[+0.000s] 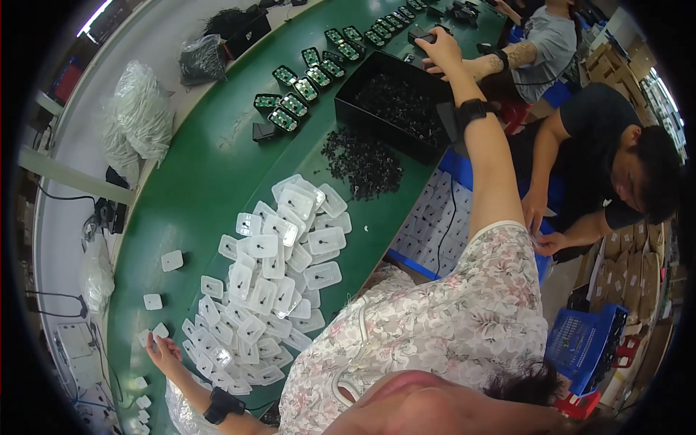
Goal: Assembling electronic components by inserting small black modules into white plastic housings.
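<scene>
A long way to go at the green tabletop (181,192)

From where I'm standing, the near edge is crowded: a big heap of white lids (275,290), most showing a small dark piece in the middle. Below that edge sits a blue crate (458,171) with rows of similar white pieces, perhaps the finished share.

Further along the near edge, toward the right end, lies a loose spread of black bits (361,163), and next to it a bin (388,136) holds plenty more, so those supplies look far from used up.

Across by the far edge, at the left end, only a few lids lie singly in a loose line. The left hand (165,354) is at one of these; I cannot tell whether its fingers grip it or just rest beside it.

Past the bin, the right hand (441,49) reaches out, fingers closed on a black case (420,35). Rows of boards (293,105) run to the right end, their circuitry bare; that batch looks uncovered as yet.
</scene>
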